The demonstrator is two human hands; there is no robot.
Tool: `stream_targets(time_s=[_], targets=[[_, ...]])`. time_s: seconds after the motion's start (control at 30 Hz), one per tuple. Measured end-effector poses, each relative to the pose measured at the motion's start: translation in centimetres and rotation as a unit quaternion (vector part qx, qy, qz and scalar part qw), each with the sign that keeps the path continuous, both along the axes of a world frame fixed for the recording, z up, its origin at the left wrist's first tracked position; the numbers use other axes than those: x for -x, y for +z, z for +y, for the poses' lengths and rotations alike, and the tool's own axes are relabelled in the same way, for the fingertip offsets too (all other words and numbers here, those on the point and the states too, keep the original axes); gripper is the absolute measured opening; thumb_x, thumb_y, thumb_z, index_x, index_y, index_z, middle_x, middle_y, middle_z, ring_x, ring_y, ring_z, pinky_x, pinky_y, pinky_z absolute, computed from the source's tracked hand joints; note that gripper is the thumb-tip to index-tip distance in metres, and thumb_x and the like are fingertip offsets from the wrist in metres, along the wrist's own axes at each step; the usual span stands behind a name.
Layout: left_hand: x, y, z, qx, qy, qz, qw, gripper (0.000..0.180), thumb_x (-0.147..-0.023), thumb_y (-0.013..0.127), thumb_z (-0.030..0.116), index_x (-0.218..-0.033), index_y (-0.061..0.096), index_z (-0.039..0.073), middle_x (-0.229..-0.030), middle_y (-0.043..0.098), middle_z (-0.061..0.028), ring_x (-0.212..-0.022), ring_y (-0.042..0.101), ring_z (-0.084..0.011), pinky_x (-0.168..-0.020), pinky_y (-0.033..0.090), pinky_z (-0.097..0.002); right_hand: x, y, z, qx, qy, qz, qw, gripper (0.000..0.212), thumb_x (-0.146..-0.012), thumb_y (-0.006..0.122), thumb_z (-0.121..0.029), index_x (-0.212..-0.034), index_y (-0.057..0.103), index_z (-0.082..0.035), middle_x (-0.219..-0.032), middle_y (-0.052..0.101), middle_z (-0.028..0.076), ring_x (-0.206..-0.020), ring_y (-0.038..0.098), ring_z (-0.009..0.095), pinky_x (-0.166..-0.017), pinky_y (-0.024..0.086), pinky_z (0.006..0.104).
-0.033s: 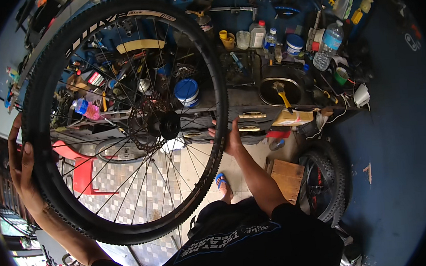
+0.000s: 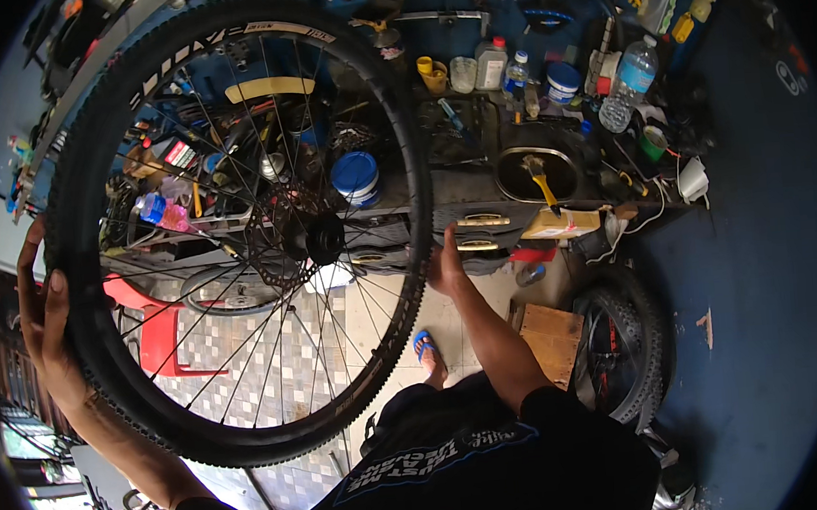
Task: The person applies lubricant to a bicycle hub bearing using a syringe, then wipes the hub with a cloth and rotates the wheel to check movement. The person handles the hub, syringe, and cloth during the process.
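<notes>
A bicycle wheel (image 2: 403,358) with a black knobby tyre is held up in front of me, tilted toward my view. Thin dark spokes run to its black hub (image 2: 326,238), with a disc brake rotor (image 2: 266,251) beside it. My left hand (image 2: 45,314) grips the tyre's left edge, thumb on the near side. My right hand (image 2: 445,264) is at the right edge, palm against the tyre and thumb up; its other fingers are hidden behind the tyre.
Behind the wheel runs a cluttered workbench with a blue-lidded tub (image 2: 356,178), a water bottle (image 2: 630,83) and a brush (image 2: 541,184) in an oval pan. A red chair (image 2: 163,334) stands lower left. Tyres (image 2: 629,353) and a wooden box (image 2: 549,342) are at right.
The wheel has shifted very slightly left. My right hand's fingers, which showed through the spokes inside the rim, are now out of sight behind the tyre.
</notes>
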State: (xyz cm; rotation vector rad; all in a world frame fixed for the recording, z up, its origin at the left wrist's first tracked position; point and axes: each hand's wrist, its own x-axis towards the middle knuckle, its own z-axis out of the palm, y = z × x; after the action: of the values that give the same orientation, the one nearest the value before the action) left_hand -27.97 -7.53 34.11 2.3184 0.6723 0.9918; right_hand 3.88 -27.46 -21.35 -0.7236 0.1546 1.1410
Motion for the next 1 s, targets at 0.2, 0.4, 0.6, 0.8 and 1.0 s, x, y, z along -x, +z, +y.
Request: stream_targets(time_s=[0.2,0.4,0.6,0.8,1.0], targets=[[-5.0,0.4,5.1,0.045,-0.013,0.001,0.999,0.062,-0.103,0.059,0.034,-0.152,0.047,-0.002,-0.153,0.050,-0.0175,-0.143,0.045,-0.0242,-0.121,0.028,-0.0365,1.0,-17.2,-17.8,0.392,0.017,-0.532,0.750,0.062,-0.105,0.051,-0.054,-0.148,0.056,-0.009,-0.141,0.063,0.021,-0.127,0.061,0.033,-0.107,0.046,0.0396],[-4.7,1.2,7.1,-0.025,0.104,0.091,0.990,0.059,-0.106,0.055,0.036,-0.152,0.049,0.000,-0.149,0.053,-0.0153,-0.132,0.052,-0.0208,-0.110,0.039,-0.0317,9.5,-17.2,-35.9,0.768,0.120,-0.107,0.620,0.092,-0.098,0.039,-0.078,-0.125,0.066,0.006,-0.113,0.068,0.035,-0.108,0.066,0.047,-0.094,0.052,0.0533],[-8.2,1.1,7.5,0.018,0.137,0.067,0.988,0.053,-0.103,0.059,0.033,-0.146,0.055,0.001,-0.137,0.059,-0.0123,-0.116,0.058,-0.0173,-0.096,0.044,-0.0291,-0.1,-7.1,-30.0,0.496,-0.024,-0.521,0.695,0.023,-0.098,0.066,-0.026,-0.105,0.071,-0.004,-0.096,0.072,0.019,-0.091,0.070,0.038,-0.081,0.055,0.0433],[-9.1,0.6,5.6,0.065,0.172,0.051,0.982,0.051,-0.102,0.061,0.032,-0.143,0.057,0.002,-0.128,0.063,-0.0106,-0.103,0.060,-0.0148,-0.085,0.046,-0.0272,-18.2,16.0,-15.9,0.230,0.090,-0.658,0.712,0.020,-0.098,0.072,-0.026,-0.105,0.072,-0.008,-0.077,0.066,0.005,-0.066,0.064,0.015,-0.061,0.050,0.0315],[-9.0,1.3,0.5,0.109,0.213,0.013,0.971,0.049,-0.101,0.062,0.030,-0.141,0.059,0.002,-0.119,0.067,-0.0088,-0.089,0.062,-0.0123,-0.074,0.049,-0.0253,-29.3,13.4,3.7,0.340,0.008,-0.814,0.471,0.057,-0.092,0.075,-0.034,-0.140,0.055,-0.011,-0.123,0.066,0.021,-0.112,0.066,0.041,-0.091,0.054,0.0493]])
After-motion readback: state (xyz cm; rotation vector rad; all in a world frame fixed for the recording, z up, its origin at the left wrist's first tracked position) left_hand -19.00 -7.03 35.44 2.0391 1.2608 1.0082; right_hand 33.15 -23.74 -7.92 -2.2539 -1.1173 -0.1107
